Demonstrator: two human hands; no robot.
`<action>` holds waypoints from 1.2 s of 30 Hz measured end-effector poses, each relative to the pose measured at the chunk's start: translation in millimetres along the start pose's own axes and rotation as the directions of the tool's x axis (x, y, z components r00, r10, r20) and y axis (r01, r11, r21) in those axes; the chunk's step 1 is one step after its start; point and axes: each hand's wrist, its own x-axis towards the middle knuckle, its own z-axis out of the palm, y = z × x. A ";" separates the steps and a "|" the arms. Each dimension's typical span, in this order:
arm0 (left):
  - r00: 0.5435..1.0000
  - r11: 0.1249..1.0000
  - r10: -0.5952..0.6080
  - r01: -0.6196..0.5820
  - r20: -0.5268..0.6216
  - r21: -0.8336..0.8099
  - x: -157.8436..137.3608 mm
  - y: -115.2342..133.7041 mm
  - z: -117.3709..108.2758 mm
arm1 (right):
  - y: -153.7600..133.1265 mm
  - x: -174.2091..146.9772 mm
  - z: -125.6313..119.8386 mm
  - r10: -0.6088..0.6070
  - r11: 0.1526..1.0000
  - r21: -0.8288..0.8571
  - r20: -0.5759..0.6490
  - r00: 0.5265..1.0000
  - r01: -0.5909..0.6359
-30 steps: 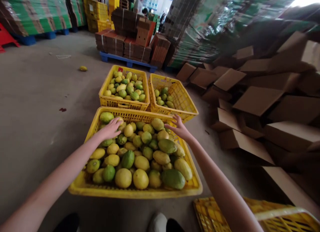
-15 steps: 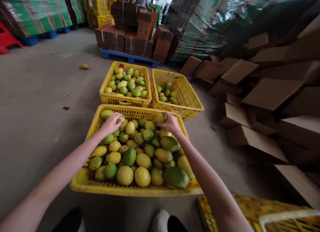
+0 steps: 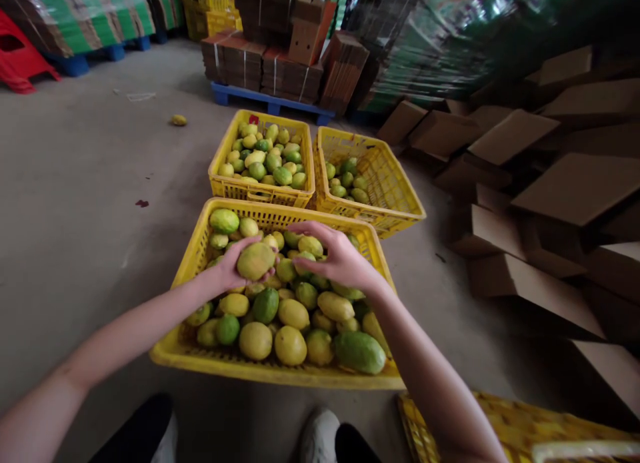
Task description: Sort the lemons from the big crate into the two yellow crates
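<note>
My left hand (image 3: 236, 266) is over the left part of the nearest yellow crate (image 3: 280, 378), its palm turned up and its fingers under a yellow-green lemon (image 3: 256, 261). To the right, my right hand (image 3: 343, 255) hovers above the fruit with its fingers stretched apart and curved toward the left hand. Lemons show between and below those fingers, and none is plainly gripped. The crate is filled with yellow and green lemons, among them a large green one (image 3: 360, 352) in the near right corner.
Beyond stand a yellow crate full of lemons (image 3: 214, 173) and another, partly filled crate (image 3: 417, 210). Cardboard boxes (image 3: 583, 186) are heaped on the right. A stray lemon (image 3: 179, 120) lies on the floor. Flattened cartons sit on a blue pallet (image 3: 274, 106). A yellow crate (image 3: 493, 416) is at lower right.
My right hand has come from the crate's far right toward the middle and released the lemon it gripped. My left hand has turned palm up and now holds a lemon.
</note>
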 end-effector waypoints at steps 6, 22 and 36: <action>0.858 0.833 0.514 -0.496 0.009 -0.246 0.4 33.1 -24.8 | 59.9 3.7 -2.4 0.197 0.980 -0.025 -0.067 0.978 -0.200; 0.904 0.869 0.421 -0.427 -0.077 -0.250 2.2 38.2 -31.9 | 95.2 16.1 31.0 0.300 0.686 -0.727 0.244 0.922 -0.030; 0.866 0.850 0.478 -0.499 -0.149 -0.170 10.6 34.7 -39.1 | 102.9 -8.3 27.4 0.256 0.857 -0.497 0.181 0.950 -0.136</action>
